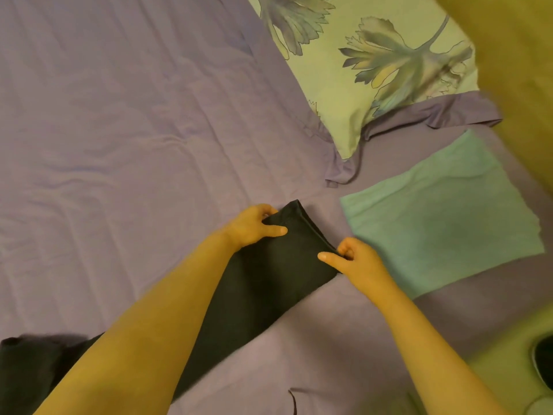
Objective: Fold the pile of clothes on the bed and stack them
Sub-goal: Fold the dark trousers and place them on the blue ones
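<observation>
A long dark grey garment (269, 271), likely trousers, lies stretched diagonally across the purple bed sheet (119, 145) from the lower left to the centre. My left hand (254, 224) pinches the left corner of its far end. My right hand (353, 259) pinches the right corner of the same end. To the right, a folded green cloth (443, 217) lies flat on the sheet. The garment's near part is partly hidden under my left forearm.
A floral pillow (359, 64) with a purple border rests at the top right. A yellow wall (523, 70) runs along the right. The floor and a dark shoe (544, 360) show at the lower right, past the bed edge.
</observation>
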The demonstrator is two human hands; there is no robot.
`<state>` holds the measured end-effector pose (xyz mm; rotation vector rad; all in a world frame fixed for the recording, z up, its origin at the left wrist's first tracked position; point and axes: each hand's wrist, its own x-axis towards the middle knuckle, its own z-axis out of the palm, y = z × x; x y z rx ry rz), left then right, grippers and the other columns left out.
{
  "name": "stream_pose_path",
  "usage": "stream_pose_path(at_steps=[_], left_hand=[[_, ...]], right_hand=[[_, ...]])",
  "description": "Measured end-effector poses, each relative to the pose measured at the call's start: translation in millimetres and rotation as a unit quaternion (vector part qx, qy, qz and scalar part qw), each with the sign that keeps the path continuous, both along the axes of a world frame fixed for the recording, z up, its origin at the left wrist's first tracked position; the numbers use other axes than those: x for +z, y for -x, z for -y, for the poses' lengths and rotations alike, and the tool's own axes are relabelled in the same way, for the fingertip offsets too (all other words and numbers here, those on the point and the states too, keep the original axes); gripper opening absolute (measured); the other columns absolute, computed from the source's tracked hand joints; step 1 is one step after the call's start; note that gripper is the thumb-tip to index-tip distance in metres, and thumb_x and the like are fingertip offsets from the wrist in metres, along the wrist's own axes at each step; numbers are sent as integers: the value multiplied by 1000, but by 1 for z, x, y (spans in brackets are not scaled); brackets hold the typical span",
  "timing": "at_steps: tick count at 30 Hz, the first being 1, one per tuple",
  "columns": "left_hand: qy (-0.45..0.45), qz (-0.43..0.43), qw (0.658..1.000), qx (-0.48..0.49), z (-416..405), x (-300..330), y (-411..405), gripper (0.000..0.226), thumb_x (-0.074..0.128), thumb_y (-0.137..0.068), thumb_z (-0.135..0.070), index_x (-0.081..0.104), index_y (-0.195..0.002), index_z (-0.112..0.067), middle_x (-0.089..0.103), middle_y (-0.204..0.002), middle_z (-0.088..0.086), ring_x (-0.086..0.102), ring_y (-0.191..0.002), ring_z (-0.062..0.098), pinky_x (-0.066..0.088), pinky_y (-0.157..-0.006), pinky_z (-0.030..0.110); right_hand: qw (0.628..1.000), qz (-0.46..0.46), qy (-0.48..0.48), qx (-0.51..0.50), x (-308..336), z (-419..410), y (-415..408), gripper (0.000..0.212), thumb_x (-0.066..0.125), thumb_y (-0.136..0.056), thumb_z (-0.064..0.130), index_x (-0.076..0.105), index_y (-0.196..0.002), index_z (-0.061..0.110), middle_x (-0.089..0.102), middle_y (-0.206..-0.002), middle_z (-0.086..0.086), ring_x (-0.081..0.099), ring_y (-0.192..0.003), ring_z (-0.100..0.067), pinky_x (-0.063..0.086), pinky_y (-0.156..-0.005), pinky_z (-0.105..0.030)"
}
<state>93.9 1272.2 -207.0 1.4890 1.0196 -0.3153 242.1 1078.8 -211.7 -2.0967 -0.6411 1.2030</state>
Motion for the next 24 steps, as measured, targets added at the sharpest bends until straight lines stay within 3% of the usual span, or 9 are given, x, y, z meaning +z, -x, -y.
stream_pose_path(at_steps=[4,6,8,10,13,17,20,22,24], left_hand=[[-97,-20,995,-33,24,-19,-26,23,69,-87,-23,58,-103,-11,62,-114,10,58,-106,26,45,-89,35],[-97,-35,994,-27,36,-31,-32,34,66,-89,-25,57,-117,-8,59,-125,10,54,-115,26,42,-96,36],[-89,-38,995,-22,42,-39,-33,36,63,-90,-27,58,-120,-9,59,-126,10,54,-117,25,42,-100,37],[-86,-24,996,-5,43,-43,-34,25,61,-92,-26,62,-112,-11,62,-119,8,56,-114,25,44,-98,38],[-110,-5,993,31,43,-45,-42,8,61,-92,-19,61,-98,-14,65,-105,7,59,-106,28,47,-89,37],[-332,-58,937,-92,50,-47,-47,27,59,-92,-32,61,-115,-19,63,-114,4,53,-110,28,42,-89,38],[-408,-31,911,-47,60,-42,-28,37,63,-90,-32,58,-122,-16,59,-115,8,51,-106,29,40,-85,35],[-400,-16,916,21,71,-37,0,31,63,-90,-25,60,-118,-12,58,-110,10,53,-101,26,43,-82,33],[-372,-34,924,82,85,-34,33,24,61,-92,-24,61,-112,-11,57,-105,6,54,-94,22,45,-75,28]], right_hand=[[988,145,52,11,-12,8,-9,29,71,-82,36,49,-91,19,51,-69,3,50,-65,-17,38,-55,-25],[977,156,118,85,-19,11,-16,48,65,-87,37,48,-125,13,63,-97,-10,60,-90,-28,46,-71,-33],[976,135,132,112,-24,11,-19,60,61,-90,37,39,-139,11,62,-117,-15,59,-107,-31,48,-86,-38],[980,131,116,95,-25,8,-16,56,56,-93,39,42,-138,8,61,-120,-15,57,-111,-31,48,-89,-40],[965,210,117,104,-29,6,-10,36,50,-96,37,50,-115,6,62,-99,-12,57,-86,-26,43,-66,-34],[917,339,141,158,-26,7,-6,28,56,-94,30,48,-106,6,54,-97,-7,58,-85,-26,41,-63,-33],[847,481,34,224,-23,9,7,28,77,-75,10,62,-99,8,62,-94,-10,60,-83,-29,49,-68,-37],[841,450,-35,298,-24,2,26,45,77,-76,15,62,-118,10,62,-116,-15,61,-100,-33,52,-77,-41],[847,354,19,397,-32,-7,43,59,57,-92,35,35,-146,22,29,-153,-15,32,-137,-36,38,-102,-48]])
